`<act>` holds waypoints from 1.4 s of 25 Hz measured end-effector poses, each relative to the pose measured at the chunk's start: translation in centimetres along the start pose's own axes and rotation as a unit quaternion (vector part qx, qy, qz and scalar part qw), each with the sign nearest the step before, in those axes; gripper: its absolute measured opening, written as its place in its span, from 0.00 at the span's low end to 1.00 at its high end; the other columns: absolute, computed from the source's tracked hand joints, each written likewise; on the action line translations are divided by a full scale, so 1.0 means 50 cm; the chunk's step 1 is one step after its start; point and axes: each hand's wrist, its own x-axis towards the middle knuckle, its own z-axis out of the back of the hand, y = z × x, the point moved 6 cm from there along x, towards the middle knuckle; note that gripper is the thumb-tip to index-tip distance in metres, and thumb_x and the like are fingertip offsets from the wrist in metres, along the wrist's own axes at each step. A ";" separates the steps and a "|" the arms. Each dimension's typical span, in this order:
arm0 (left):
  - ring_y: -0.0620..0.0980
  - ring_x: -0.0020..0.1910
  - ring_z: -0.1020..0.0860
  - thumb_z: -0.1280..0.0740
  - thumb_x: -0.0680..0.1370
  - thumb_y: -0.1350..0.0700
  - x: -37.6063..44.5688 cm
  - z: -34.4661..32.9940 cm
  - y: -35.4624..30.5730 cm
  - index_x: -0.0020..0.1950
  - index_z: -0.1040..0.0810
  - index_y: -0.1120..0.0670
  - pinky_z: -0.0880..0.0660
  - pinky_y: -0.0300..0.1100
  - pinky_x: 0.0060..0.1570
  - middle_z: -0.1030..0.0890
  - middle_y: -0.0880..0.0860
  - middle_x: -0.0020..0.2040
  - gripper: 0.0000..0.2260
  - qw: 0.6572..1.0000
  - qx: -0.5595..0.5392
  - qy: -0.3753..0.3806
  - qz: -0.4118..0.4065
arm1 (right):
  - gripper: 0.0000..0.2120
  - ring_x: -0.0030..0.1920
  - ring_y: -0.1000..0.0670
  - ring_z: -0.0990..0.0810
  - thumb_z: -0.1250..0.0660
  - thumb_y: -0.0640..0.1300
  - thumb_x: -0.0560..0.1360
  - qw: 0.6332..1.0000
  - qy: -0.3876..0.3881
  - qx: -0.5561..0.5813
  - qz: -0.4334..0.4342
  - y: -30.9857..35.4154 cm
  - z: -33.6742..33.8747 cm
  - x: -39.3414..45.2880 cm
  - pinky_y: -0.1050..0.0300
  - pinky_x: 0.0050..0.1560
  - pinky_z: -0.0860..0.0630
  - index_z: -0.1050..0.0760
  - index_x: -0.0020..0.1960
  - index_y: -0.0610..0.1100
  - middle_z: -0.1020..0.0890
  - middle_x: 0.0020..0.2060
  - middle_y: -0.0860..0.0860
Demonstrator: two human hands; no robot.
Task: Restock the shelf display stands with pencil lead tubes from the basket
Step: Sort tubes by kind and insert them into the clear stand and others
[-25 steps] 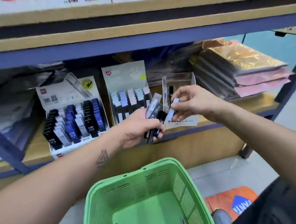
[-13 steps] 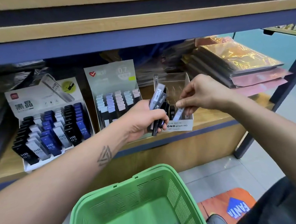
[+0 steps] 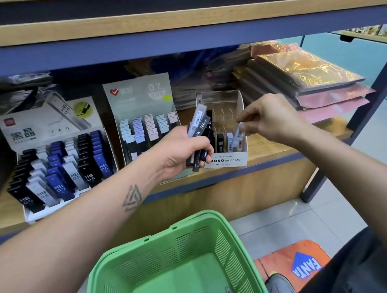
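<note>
While left hand (image 3: pixel 183 150) grips tubes (image 3: pixel 200 126), right hand (image 3: pixel 271 117) pinches one tube (image 3: pixel 237 137)

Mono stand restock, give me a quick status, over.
Left hand grips a bundle of lead tubes. Right hand pinches one clear tube, lowering it into the Mono stand front row. Nothing blocks the slot.

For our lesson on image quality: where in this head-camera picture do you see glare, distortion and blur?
Head view: glare streaks the gold foil packs; wide-angle distortion bows the shelf rail; the dark bags at far left are smeared soft, while the MONO stand label reads sharp.
</note>
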 end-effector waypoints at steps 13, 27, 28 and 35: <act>0.54 0.33 0.22 0.34 0.74 0.70 -0.010 0.003 0.004 0.44 0.28 0.60 0.27 0.42 0.30 0.22 0.61 0.37 0.07 1.000 0.012 0.009 0.005 | 0.04 0.45 0.43 0.17 0.26 0.38 0.74 0.997 -0.022 -0.080 0.005 -0.028 -0.092 -0.001 0.48 0.47 0.18 0.19 0.48 0.44 0.16 0.42 0.46; 0.54 0.36 0.20 0.33 0.76 0.71 -0.011 0.001 0.020 0.45 0.25 0.64 0.26 0.40 0.29 0.20 0.63 0.41 0.04 0.998 -0.053 0.026 0.020 | 0.06 0.40 0.44 0.17 0.33 0.36 0.74 0.997 -0.067 -0.035 -0.027 -0.007 -0.079 -0.008 0.47 0.43 0.18 0.23 0.43 0.47 0.17 0.38 0.49; 0.55 0.36 0.19 0.32 0.76 0.71 -0.012 0.002 0.020 0.47 0.24 0.65 0.26 0.40 0.29 0.19 0.64 0.41 0.03 0.997 -0.064 0.025 0.022 | 0.06 0.41 0.45 0.16 0.32 0.38 0.74 0.997 -0.060 0.038 -0.040 0.007 -0.071 -0.009 0.49 0.44 0.18 0.20 0.43 0.48 0.16 0.38 0.49; 0.55 0.39 0.18 0.32 0.76 0.69 -0.016 0.011 0.021 0.57 0.21 0.65 0.26 0.39 0.29 0.17 0.65 0.46 0.09 0.996 -0.089 0.009 0.025 | 0.07 0.38 0.50 0.16 0.25 0.34 0.73 0.898 0.096 0.416 -0.109 0.063 -0.109 -0.022 0.60 0.42 0.18 0.17 0.52 0.35 0.15 0.38 0.43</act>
